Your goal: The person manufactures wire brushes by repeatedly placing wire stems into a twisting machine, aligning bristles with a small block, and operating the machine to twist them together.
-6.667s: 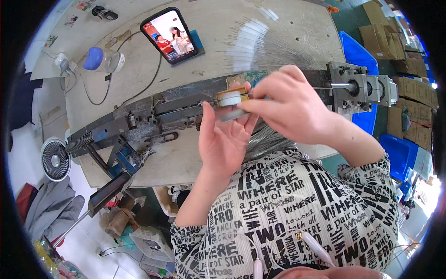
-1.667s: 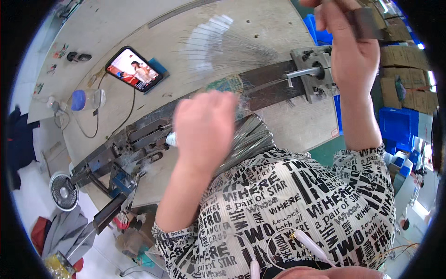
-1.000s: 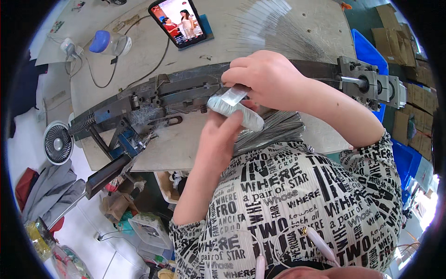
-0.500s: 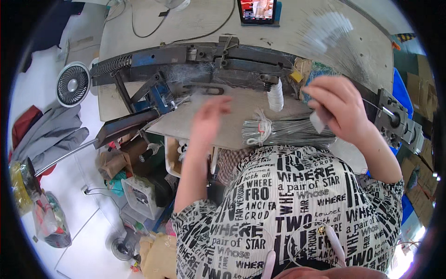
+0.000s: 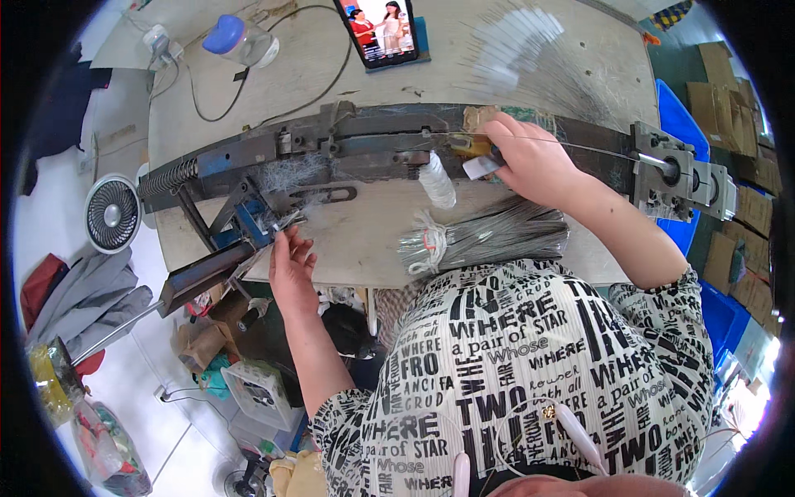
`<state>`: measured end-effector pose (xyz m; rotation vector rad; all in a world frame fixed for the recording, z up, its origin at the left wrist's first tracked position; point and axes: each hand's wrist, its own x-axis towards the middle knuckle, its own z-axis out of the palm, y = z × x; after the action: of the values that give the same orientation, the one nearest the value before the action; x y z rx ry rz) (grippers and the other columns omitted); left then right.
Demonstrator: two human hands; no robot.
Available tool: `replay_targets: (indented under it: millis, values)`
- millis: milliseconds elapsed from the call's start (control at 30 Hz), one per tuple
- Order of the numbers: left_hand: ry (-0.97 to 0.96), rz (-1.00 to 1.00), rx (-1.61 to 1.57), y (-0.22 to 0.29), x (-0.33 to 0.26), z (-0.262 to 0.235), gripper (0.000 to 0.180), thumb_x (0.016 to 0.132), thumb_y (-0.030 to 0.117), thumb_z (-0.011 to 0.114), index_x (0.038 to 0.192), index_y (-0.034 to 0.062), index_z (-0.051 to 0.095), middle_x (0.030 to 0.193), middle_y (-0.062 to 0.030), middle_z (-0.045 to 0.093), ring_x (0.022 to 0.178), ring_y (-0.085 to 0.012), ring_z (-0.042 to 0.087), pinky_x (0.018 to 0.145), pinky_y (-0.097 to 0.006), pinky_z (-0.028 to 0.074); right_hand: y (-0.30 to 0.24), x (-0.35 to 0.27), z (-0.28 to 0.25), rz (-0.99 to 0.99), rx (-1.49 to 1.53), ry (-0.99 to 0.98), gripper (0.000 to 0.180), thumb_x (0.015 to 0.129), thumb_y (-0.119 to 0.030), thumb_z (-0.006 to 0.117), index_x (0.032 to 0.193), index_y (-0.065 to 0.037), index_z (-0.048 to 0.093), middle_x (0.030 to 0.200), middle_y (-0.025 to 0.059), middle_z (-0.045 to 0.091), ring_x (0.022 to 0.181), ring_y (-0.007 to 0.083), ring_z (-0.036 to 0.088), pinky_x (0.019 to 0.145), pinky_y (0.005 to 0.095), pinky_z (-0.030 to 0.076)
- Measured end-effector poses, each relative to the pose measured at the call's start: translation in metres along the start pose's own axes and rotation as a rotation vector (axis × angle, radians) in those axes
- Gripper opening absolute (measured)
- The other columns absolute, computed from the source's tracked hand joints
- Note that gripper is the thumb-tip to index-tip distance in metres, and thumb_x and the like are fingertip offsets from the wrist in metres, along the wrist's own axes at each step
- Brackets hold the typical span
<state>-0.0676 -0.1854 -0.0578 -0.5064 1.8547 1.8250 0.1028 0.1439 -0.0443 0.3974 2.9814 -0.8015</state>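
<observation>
My right hand [image 5: 530,161] rests on the long dark metal machine [image 5: 373,149] across the table and pinches a small silvery piece [image 5: 480,167] beside a yellow part. A thin wire [image 5: 596,149] runs from that hand to the grey end block [image 5: 683,178] at the right. My left hand [image 5: 291,267] is at the table's front edge, fingers on the blue lever arm [image 5: 248,228] of the machine. A tied bundle of grey wires [image 5: 484,240] lies on the table in front of me. A white roll [image 5: 436,180] hangs below the machine bar.
A phone [image 5: 379,29] showing a video leans at the back, with a jar with a blue lid [image 5: 240,41] and cables to its left. A small fan [image 5: 112,214] stands left of the table. Blue bins [image 5: 675,124] and cardboard boxes are at the right.
My left hand dropped from above the table to the blue lever at the front edge. My right hand moved left onto the machine bar. The view shifted.
</observation>
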Motion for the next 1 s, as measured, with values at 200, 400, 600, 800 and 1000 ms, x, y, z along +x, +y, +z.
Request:
replay_targets:
  millis: [200,400,600,800,1000]
  values:
    - [-0.012,-0.024,-0.098,-0.014,0.014,-0.019,0.028,0.092,0.032,0.063,0.107,0.0080,0.062,0.086,0.0046,0.058,0.083,-0.0085,0.054,0.078,-0.028,0.039,-0.007,-0.033,-0.045,-0.022,0.504,-0.187,0.039,0.078,-0.005,0.069,0.114,-0.005,0.054,0.103,0.0079,0.057,0.083,0.0213,0.058,0.072,0.0333,0.047]
    - [-0.843,-0.011,0.242,0.007,-0.058,0.108,0.021,0.093,0.017,0.061,0.104,-0.0004,0.063,0.094,-0.0067,0.066,0.081,-0.0143,0.062,0.076,-0.030,0.050,0.009,-0.038,-0.086,0.062,0.817,0.057,0.031,0.089,-0.006,0.064,0.120,-0.005,0.060,0.096,-0.0013,0.057,0.069,0.0040,0.047,0.059,0.0192,0.039]
    - [-1.150,0.069,0.324,-0.034,-0.063,0.229,0.018,0.093,0.017,0.059,0.094,0.0006,0.067,0.086,-0.0041,0.066,0.084,-0.0111,0.059,0.074,-0.025,0.044,-0.008,-0.009,-0.080,-0.060,0.856,0.076,0.027,0.091,-0.006,0.060,0.118,0.001,0.060,0.095,0.0023,0.058,0.067,0.0061,0.052,0.061,0.0213,0.043]
    - [-0.660,-0.058,-0.011,-0.025,-0.076,0.198,0.021,0.096,0.022,0.058,0.096,0.0022,0.065,0.085,-0.0006,0.063,0.078,-0.0096,0.054,0.076,-0.023,0.041,0.009,0.010,-0.057,-0.150,0.493,0.148,0.024,0.085,-0.008,0.063,0.109,-0.001,0.065,0.095,0.0103,0.062,0.086,0.0226,0.060,0.076,0.0310,0.048]
    - [-0.679,-0.168,-0.157,-0.015,-0.074,0.181,0.027,0.097,0.029,0.057,0.101,0.0033,0.063,0.085,-0.0006,0.061,0.081,-0.0078,0.054,0.075,-0.024,0.041,-0.008,0.013,-0.052,-0.172,0.357,0.089,0.022,0.082,0.000,0.060,0.104,0.001,0.063,0.094,0.0135,0.062,0.089,0.0303,0.060,0.077,0.0364,0.048]
